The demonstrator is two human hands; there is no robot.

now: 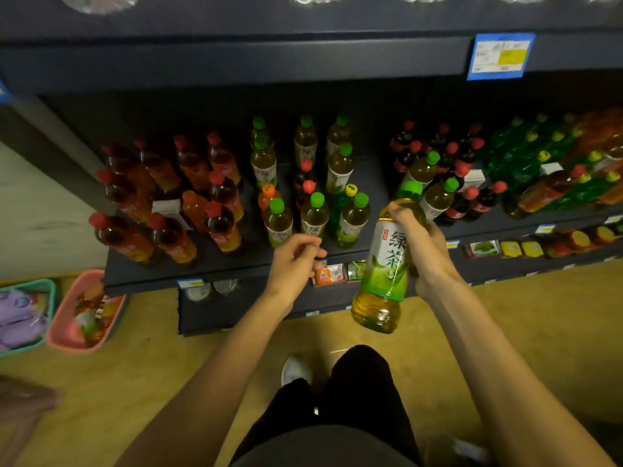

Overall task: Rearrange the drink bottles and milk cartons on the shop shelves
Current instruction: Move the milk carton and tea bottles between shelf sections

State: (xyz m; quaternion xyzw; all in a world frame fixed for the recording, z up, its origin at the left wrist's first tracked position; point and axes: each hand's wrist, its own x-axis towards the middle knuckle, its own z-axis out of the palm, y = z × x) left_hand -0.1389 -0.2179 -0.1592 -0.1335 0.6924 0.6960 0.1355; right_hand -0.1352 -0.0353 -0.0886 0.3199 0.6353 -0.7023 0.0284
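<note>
- Dark metal shop shelf (215, 264): green-capped tea cluster mid-shelf, stray ones right among the colas.
- My right hand (421, 244) wraps a clear plastic green-tea bottle (384, 264), near the shelf edge; sorting step, I reckon.
- Left hand (293, 261) loosely curled, empty.
- Next: needs a slot beside matching bottles.

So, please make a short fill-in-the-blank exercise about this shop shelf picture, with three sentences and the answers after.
1. The right hand holds a green tea bottle whose cap is ____ in colour.
2. The left hand is near the front edge of the shelf and holds ____.
3. On the floor at the left, next to the teal basket, stands a basket of ____ colour.

Missing words: green; nothing; pink
</note>
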